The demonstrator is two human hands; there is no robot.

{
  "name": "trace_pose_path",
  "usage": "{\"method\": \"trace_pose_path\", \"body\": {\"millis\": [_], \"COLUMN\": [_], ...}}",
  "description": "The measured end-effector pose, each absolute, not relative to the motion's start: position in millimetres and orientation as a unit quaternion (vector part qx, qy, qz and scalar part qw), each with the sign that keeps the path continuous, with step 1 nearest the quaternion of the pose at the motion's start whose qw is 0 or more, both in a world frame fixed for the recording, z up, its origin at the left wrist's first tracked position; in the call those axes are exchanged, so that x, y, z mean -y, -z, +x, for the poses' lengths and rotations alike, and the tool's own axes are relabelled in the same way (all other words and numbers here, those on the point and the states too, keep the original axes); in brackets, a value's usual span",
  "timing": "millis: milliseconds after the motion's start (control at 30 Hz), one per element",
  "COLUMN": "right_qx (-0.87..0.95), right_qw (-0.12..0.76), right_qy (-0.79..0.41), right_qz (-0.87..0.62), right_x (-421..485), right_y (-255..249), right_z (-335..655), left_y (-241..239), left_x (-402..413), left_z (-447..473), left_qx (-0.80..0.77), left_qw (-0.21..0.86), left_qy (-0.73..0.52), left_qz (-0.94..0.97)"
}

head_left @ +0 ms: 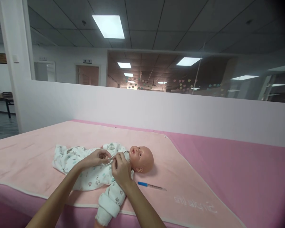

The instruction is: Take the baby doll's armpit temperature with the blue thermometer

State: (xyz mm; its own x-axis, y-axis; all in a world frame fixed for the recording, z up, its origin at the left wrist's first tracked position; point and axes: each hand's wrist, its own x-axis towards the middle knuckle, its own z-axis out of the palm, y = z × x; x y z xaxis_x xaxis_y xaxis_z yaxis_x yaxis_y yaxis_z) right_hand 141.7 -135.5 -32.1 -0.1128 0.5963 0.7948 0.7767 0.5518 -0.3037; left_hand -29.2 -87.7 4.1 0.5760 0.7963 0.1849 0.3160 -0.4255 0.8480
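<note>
A baby doll [144, 158] lies on its back, head to the right, dressed in a white printed baby gown [92, 179] with long sleeves. My left hand [97, 158] is over the chest, its fingertips pinching the gown's front edge. Close beside it, near the neck, my right hand [121, 167] has its fingers closed on the same edge. The exact fastening between the fingertips is hidden. One sleeve, with a folded-back cuff, hangs toward me over the near edge.
Beside the doll's head lies a thin clear stick with a blue end [147, 184], perhaps a pen or thermometer. Under everything is a peach blanket [185, 177] on a pink padded surface [239, 171]. A white half wall [156, 109] with glass above stands behind.
</note>
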Motion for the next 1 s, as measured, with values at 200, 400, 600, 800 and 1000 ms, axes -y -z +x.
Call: {"method": "trace_pose_path", "body": {"millis": [200,400,600,800,1000], "right_qx": [0.809,0.8,0.787,0.776,0.769], "right_qw": [0.413,0.41,0.438,0.435,0.418], "right_qy": [0.095,0.105,0.111,0.116,0.117], "right_qz": [-0.406,-0.426,-0.421,-0.442,-0.469], "right_x": [142.8,140.3,134.1,132.3,130.7], "right_y": [26.2,28.8,35.6,38.4,38.9], "right_z": [141.0,140.7,139.7,138.8,137.4], "left_y": [7.2,8.0,10.6,7.3,6.1], "left_x": [97.7,100.1,97.7,103.7,104.8], "left_z": [-29.8,-28.5,-26.8,-25.1,-26.0], "left_qx": [-0.341,-0.34,-0.342,-0.342,-0.343], "left_qw": [0.458,0.468,0.477,0.497,0.509], "left_qy": [-0.371,-0.391,-0.392,-0.406,-0.395], "left_qz": [0.732,0.715,0.709,0.686,0.683]}}
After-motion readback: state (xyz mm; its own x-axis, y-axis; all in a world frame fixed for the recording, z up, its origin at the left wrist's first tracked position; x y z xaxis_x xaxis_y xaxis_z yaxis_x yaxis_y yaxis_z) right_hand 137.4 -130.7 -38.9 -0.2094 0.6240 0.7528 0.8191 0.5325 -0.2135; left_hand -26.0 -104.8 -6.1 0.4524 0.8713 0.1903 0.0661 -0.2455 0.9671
